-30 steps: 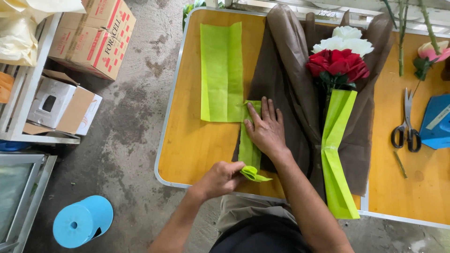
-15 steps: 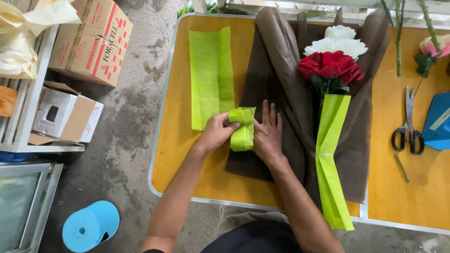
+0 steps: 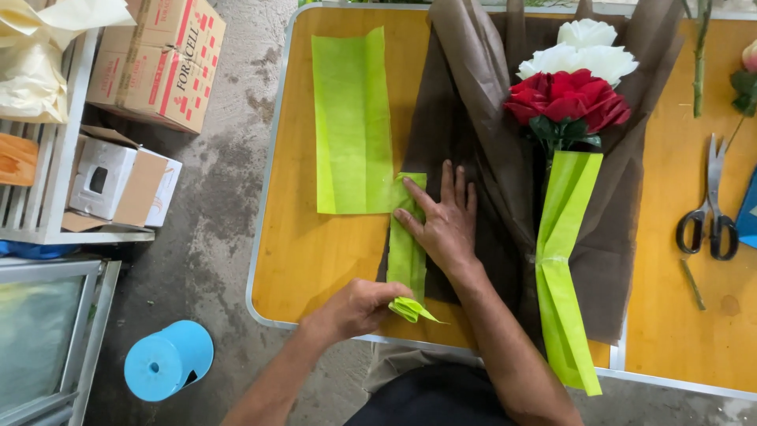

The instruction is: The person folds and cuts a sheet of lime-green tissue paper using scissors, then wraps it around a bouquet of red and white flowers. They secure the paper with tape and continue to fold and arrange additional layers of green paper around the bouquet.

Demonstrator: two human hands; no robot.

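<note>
blue holder, 3 o'clock: cut by the right edge.
pink rose, 2 o'clock: mostly out of frame.
green strip: upper end hidden under right hand.
brown wrap: top cropped.

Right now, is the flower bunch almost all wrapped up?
Partly. The roses already lie on the brown wrap, with one folded green strip set under them. The right hand presses a second strip flat while the left hand pinches its near end. A green sheet lies unused, and the brown wrap is open, not closed.
</note>
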